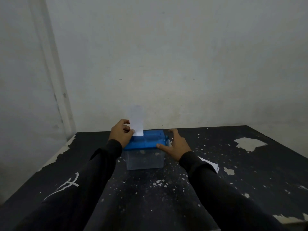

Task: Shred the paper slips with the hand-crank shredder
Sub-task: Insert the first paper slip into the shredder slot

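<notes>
White paper slip (pixel 136 121), pinched at its lower left edge in the left hand's (pixel 121 132) grip, stands upright with its long axis vertical and its bottom edge at the slot in the blue lid of the shredder (pixel 144 148). The right hand (pixel 174 144) hovers with fingers spread and holding nothing, thumb touching the lid's right corner, just beside the crank (pixel 167 138) and the nearer hand to it. More slips (pixel 210 164) lie on the peeling black tabletop (pixel 250 164) behind the right sleeve.

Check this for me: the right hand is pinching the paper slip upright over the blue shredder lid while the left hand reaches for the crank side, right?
Not quite: the hands are swapped. In the head view the left hand pinches the paper slip upright over the blue shredder lid, while the right hand, fingers spread, reaches for the crank side.
</notes>
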